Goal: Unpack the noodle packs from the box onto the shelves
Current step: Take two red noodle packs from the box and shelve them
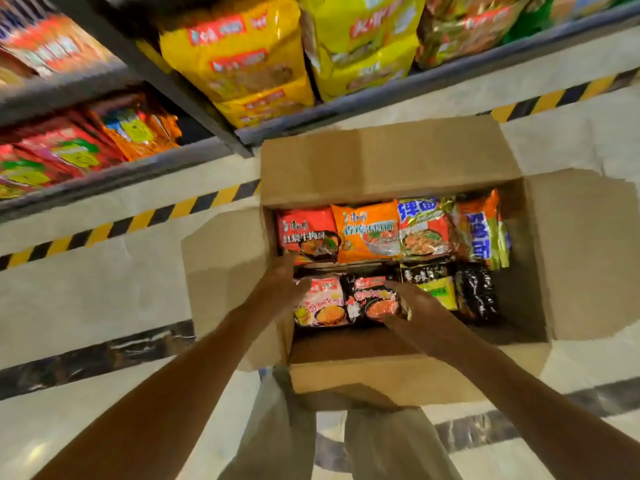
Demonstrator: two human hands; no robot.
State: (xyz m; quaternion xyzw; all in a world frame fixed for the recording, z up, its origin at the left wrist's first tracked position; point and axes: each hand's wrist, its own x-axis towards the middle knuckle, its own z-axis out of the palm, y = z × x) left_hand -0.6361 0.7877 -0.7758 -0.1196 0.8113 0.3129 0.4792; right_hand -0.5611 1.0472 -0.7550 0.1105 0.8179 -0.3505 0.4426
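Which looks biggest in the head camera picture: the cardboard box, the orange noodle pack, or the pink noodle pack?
1. Cardboard box, by far.
2. Orange noodle pack and pink noodle pack look about alike; the pink one is partly hidden by the left hand, so no ranking.

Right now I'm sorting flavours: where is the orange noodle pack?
In the box, far row, the orange noodle pack lies second from left, between the red pack and a green-edged pack.

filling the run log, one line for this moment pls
stage: reaching into box | left hand: on pink pack | right hand: gripping black pack | shelved: none
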